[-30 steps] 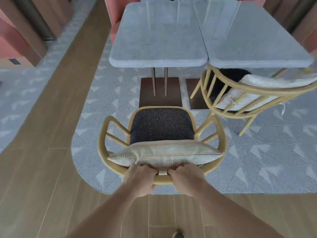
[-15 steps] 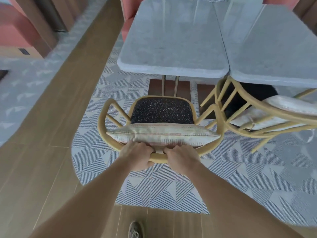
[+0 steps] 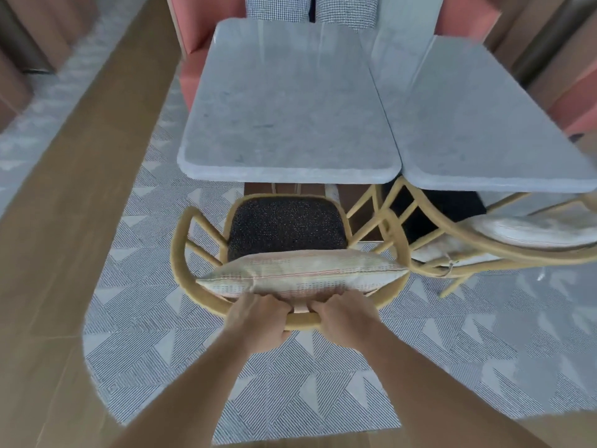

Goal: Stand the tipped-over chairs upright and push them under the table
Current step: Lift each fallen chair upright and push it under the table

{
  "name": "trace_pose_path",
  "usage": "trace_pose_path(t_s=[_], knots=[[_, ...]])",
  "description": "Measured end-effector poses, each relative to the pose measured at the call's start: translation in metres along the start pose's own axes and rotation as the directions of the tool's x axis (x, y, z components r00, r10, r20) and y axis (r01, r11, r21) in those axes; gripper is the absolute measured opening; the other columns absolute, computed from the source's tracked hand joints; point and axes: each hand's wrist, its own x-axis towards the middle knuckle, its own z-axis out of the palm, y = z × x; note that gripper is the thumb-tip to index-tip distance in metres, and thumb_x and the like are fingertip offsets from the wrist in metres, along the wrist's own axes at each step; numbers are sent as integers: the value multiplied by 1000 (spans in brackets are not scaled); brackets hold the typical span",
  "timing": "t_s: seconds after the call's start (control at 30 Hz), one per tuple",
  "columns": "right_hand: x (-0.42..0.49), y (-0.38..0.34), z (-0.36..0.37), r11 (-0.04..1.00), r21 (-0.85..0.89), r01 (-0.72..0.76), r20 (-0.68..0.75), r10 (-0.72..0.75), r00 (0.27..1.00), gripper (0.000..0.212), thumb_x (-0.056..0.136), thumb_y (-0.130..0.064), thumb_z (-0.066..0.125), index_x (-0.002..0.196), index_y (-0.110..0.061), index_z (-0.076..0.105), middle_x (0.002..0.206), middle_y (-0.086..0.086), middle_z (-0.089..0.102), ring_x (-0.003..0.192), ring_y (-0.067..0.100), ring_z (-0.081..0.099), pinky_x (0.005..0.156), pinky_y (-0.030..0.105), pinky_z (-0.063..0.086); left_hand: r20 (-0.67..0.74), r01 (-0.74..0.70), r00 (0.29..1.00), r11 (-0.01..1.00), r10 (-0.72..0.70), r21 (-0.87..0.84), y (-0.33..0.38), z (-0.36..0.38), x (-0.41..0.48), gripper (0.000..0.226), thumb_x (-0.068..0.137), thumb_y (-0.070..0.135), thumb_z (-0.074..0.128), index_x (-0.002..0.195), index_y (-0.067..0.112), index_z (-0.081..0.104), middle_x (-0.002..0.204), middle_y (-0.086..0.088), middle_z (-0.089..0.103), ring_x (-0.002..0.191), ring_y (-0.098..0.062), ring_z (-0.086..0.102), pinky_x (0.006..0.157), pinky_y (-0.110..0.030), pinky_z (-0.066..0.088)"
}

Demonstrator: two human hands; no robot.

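An upright yellow wooden chair (image 3: pixel 181 244) with a dark speckled seat and a striped back cushion (image 3: pixel 300 273) stands in front of the left grey marble table (image 3: pixel 284 101). Its seat front edge reaches just under the table's near edge. My left hand (image 3: pixel 258 321) and my right hand (image 3: pixel 345 318) both grip the top of its curved back rail, side by side. A second yellow chair (image 3: pixel 429 227) with a pale cushion leans tilted against the right grey table (image 3: pixel 484 124), its back partly under the tabletop.
A patterned grey rug (image 3: pixel 452 350) lies under chairs and tables. Wooden floor (image 3: pixel 55 253) runs along the left and near edges. A salmon bench (image 3: pixel 200 43) with checked cushions stands behind the tables. The table bases sit beneath the tops, mostly hidden.
The upright chair has slid forward towards the left table, its seat now reaching the table's edge. Both hands have stayed on the back rail, and I have stepped closer.
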Motion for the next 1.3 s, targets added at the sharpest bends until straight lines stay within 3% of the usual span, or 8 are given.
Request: trace_pose_path(t_s=[0.3,0.43,0.53,0.63,0.73,0.83,1.03,1.3], knots=[[-1,10,-3,997,47,59,-20,-59,998,29,98,-23,49,121,-26,66,83,9,77,76,36,73,75,46,59,30,47,998,999,-46,-13,2,3,5,36,92,61,53,111,36,71,96,13,75,93,-15,70,100,-38,52],[-1,9,-5,995,77,59,-49,-56,997,22,95,-28,52,108,-24,70,77,5,75,74,31,72,67,39,42,41,48,998,999,-47,-19,2,1,5,42,91,68,47,110,38,69,94,16,75,92,-12,70,103,-39,51],[-3,7,-8,995,89,38,-37,-35,999,21,95,-35,54,99,-24,71,67,-1,67,65,27,62,63,36,38,40,22,999,999,-24,31,4,-2,4,49,94,75,41,110,38,69,94,17,76,91,-8,71,105,-38,48],[-4,5,-12,996,85,22,-26,-19,999,24,96,-39,53,97,-23,71,58,-6,47,62,26,53,62,36,36,62,25,998,999,-26,24,5,-3,4,51,93,75,39,110,37,69,95,17,76,91,-8,71,105,-39,47],[-4,4,-12,996,94,2,7,-3,1000,20,96,-35,54,96,-24,70,63,-4,53,65,26,56,68,39,45,72,54,996,999,-55,8,6,-2,5,43,93,68,45,106,36,71,88,18,72,85,-8,67,105,-38,49],[-2,5,-13,996,90,-20,52,16,999,16,97,-29,53,96,-24,68,73,-1,66,70,26,64,87,47,55,84,77,994,997,-75,-20,7,-2,5,32,94,59,51,106,36,71,86,18,69,85,-7,65,106,-37,49],[-1,5,-17,997,80,-13,82,6,997,32,102,-46,50,98,-22,71,69,-3,57,66,26,57,86,45,54,75,94,993,995,-92,-18,10,-6,4,29,95,55,53,108,36,71,93,15,73,93,-13,70,108,-42,46],[-1,3,-16,997,79,-13,62,9,998,30,100,-44,52,93,-21,71,68,-2,58,64,25,58,83,45,58,90,102,991,994,-98,-35,10,-8,3,31,93,55,54,108,36,72,95,14,74,96,-16,71,106,-43,48]])
